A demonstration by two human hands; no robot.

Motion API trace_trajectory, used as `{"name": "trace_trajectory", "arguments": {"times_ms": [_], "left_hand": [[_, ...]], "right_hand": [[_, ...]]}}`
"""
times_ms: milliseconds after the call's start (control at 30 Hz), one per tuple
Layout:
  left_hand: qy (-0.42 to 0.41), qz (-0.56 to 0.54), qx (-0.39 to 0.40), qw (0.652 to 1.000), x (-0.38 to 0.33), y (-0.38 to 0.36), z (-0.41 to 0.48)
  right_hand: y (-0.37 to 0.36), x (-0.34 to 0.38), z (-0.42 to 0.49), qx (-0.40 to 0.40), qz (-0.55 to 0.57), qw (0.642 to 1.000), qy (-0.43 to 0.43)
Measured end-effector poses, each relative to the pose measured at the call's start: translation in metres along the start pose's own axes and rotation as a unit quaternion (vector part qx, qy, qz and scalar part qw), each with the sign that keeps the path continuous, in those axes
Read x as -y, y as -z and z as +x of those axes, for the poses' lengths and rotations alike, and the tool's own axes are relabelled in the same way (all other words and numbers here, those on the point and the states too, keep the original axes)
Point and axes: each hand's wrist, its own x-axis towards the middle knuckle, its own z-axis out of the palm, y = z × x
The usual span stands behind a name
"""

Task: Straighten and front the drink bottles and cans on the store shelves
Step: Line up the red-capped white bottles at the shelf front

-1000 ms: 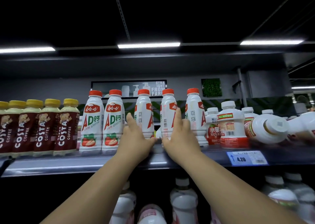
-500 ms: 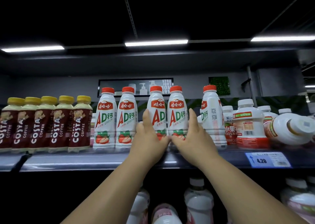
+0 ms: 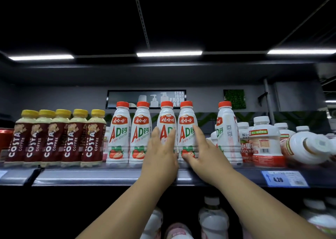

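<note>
Left hand: My left hand lies flat, fingers straight, against the front of the third milk bottle in the row. It grips nothing.
Right hand: My right hand is spread open, fingers straight along the right side of the fourth milk bottle, thumb low on its front. It presses rather than clasps.
Where the pair stands: Both are upright, touching each other, labels forward, just behind the front edge of the shelf, in line with two matching bottles on their left.
Left to do: The fifth milk bottle stands apart toward the right end, label turned sideways. Beyond it a white bottle lies toppled.
Risk, tipping: These are tall, narrow bottles steadied only by flat hands. A push landing high would likely tip one over the front edge.
Risk, knock-on: Sliding the pair leftward too hard could jolt the matching bottles into the coffee bottles and skew labels already squared.
</note>
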Motion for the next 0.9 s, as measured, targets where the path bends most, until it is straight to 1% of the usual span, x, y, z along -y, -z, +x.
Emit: {"name": "trace_trajectory", "arguments": {"times_ms": [67,100,233,333,467,500,533,567,633,667,700,733,800,833,900], "left_hand": [[-0.014,0.055,0.002,0.998,0.000,0.002,-0.002],[-0.013,0.065,0.002,0.998,0.001,0.003,-0.003],[-0.005,0.068,-0.002,0.998,0.003,0.004,-0.002],[-0.008,0.080,-0.009,0.997,0.005,0.001,-0.005],[-0.046,0.103,-0.041,0.993,0.006,-0.004,-0.010],[-0.060,0.100,-0.052,0.992,0.005,-0.007,-0.012],[-0.072,0.095,-0.061,0.991,0.002,-0.009,-0.013],[-0.082,0.091,-0.065,0.990,-0.001,-0.011,-0.013],[-0.100,0.081,-0.072,0.989,-0.011,-0.015,-0.011],[-0.104,0.080,-0.073,0.989,-0.014,-0.018,-0.008],[-0.108,0.079,-0.072,0.988,-0.019,-0.021,-0.005],[-0.109,0.080,-0.069,0.988,-0.021,-0.024,-0.003],[-0.104,0.088,-0.059,0.989,-0.024,-0.030,0.003],[-0.095,0.092,-0.053,0.990,-0.023,-0.032,0.005],[-0.075,0.081,-0.052,0.993,-0.021,-0.035,0.006]], "right_hand": [[0.001,0.001,0.002,0.010,0.010,1.000,0.008],[0.001,0.002,0.003,0.014,0.015,1.000,0.010],[0.000,0.005,0.005,0.025,0.014,0.999,0.017],[-0.003,0.006,0.003,0.015,0.008,1.000,0.017],[-0.005,0.003,0.000,-0.004,0.012,1.000,0.024],[-0.004,0.003,-0.002,-0.023,0.020,0.999,0.030],[-0.001,0.001,-0.005,-0.064,0.025,0.997,0.044],[0.002,-0.001,-0.008,-0.122,0.014,0.990,0.065],[0.011,-0.012,-0.011,-0.240,-0.046,0.966,0.083],[0.016,-0.018,-0.011,-0.266,-0.077,0.959,0.063],[0.023,-0.023,-0.012,-0.255,-0.096,0.962,0.015],[0.028,-0.028,-0.011,-0.219,-0.098,0.970,-0.041],[0.036,-0.035,-0.007,-0.119,-0.063,0.980,-0.148],[0.039,-0.036,-0.006,-0.084,-0.042,0.980,-0.176],[0.041,-0.038,-0.005,-0.060,-0.044,0.981,-0.178]]}}
